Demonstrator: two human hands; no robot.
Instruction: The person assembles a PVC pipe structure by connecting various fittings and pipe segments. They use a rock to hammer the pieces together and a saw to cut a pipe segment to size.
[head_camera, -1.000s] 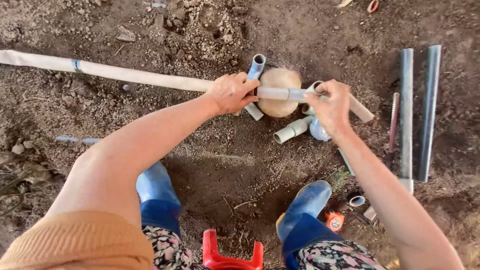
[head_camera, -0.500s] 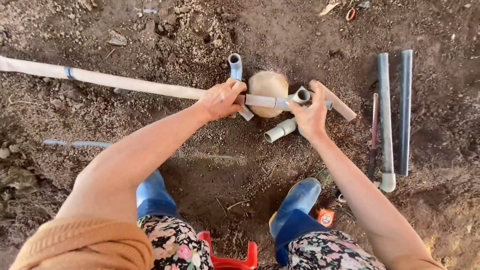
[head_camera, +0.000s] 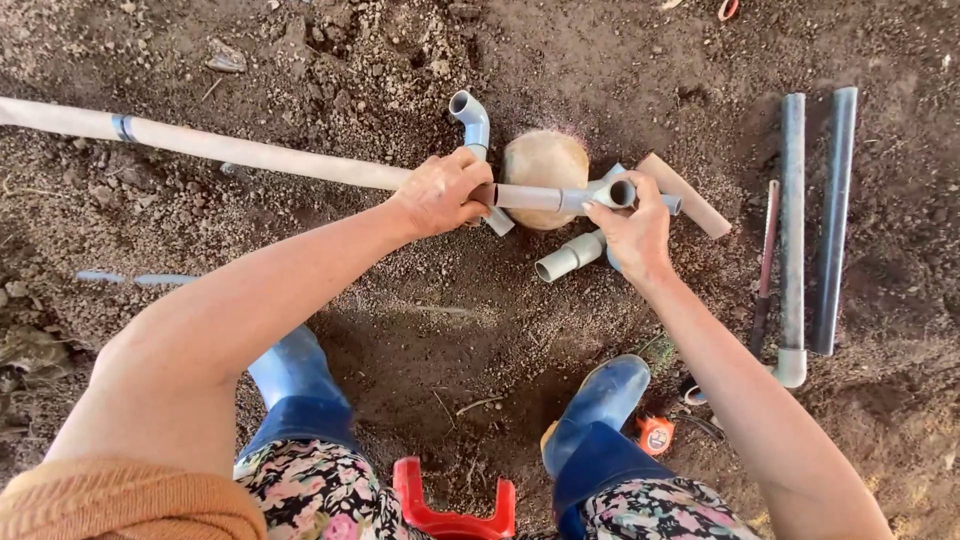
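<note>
My left hand (head_camera: 440, 192) grips the end of a long cream pipe (head_camera: 230, 150) that runs off to the far left over the soil. A short grey pipe piece (head_camera: 528, 197) reaches from that end to a grey tee fitting (head_camera: 618, 192), which my right hand (head_camera: 632, 232) holds. Both rest across a rounded tan stone (head_camera: 545, 160). A grey elbow piece (head_camera: 470, 115) lies just behind my left hand. A short grey stub (head_camera: 568, 257) sits under my right hand.
Two long grey pipes (head_camera: 815, 220) lie side by side at the right, with a thin red-handled tool (head_camera: 765, 260) beside them. A cream pipe offcut (head_camera: 688, 195) lies right of the fitting. Blue boots (head_camera: 600, 400), a red stool (head_camera: 450, 510) and an orange tape measure (head_camera: 655, 435) are near me.
The view has shifted a little, and both hands have stayed on the pipe and fitting over the stone. My right hand's fingers now wrap lower around the tee fitting.
</note>
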